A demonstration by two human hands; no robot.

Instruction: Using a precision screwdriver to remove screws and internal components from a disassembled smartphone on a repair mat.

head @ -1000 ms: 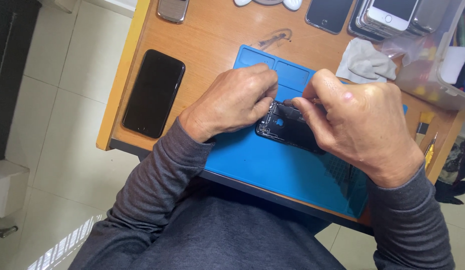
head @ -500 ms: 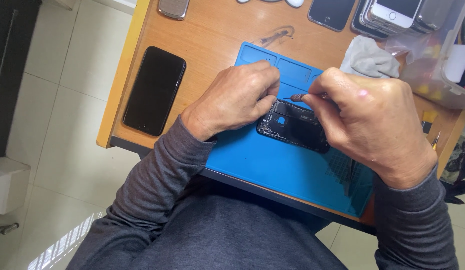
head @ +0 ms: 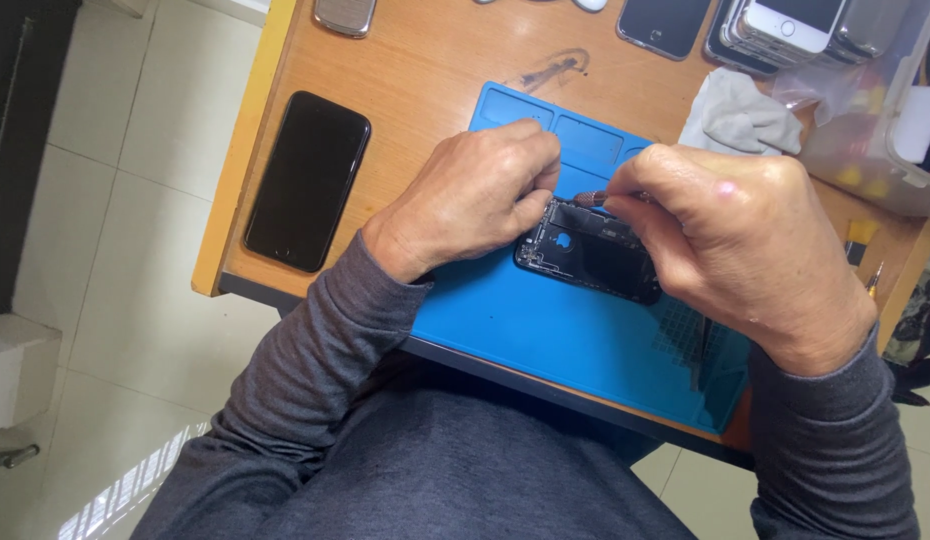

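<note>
One opened phone body (head: 590, 250) is lying on one blue work mat (head: 575, 330), near the mat's centre, insides facing up. Its long axis is running from about 10 o'clock to 4 o'clock, the near end pointing toward 4. Two hands are working on it. The left hand (head: 475, 195) is curling down over the phone's 10 o'clock corner, fingers bent and pressing on it, nothing else in its grasp. The right hand (head: 735, 235) is closing in a pinch on one thin tool (head: 590, 198) with a brownish grip, the tip sitting at the phone's top edge.

One black phone (head: 307, 180) is lying screen up at 9 o'clock of the mat, on the wooden table (head: 425, 70). Several more phones (head: 785, 25) are sitting along the 12 to 1 o'clock edge, stacked; exact count unclear. One grey cloth (head: 740, 118) is lying at 1 o'clock. One clear plastic box (head: 875, 120) is sitting at 2 o'clock, yellow bits inside.
</note>
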